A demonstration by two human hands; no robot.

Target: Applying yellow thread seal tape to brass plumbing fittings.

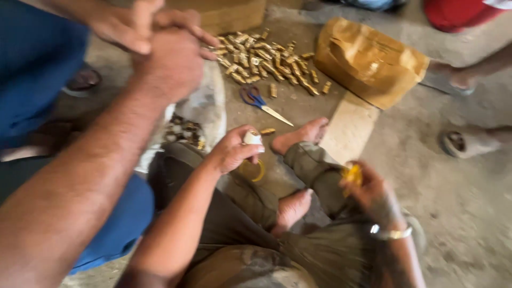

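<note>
Mid-wrap, by the look of it, hands apart over the lap.
Left hand [232, 152] pinches a white roll [252, 137]; right hand [373, 194] is closed on a yellow piece [352, 175], blurred, possibly tape; they likely need bringing together.

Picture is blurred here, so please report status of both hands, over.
Left hand pinching white roll. Right hand gripping yellow piece. Co-worker's forearm close at left, not touching.

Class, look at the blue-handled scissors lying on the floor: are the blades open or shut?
Shut. The blue-handled scissors lie flat on the concrete floor, showing a single pale pointed blade, not two spread ones.
</note>
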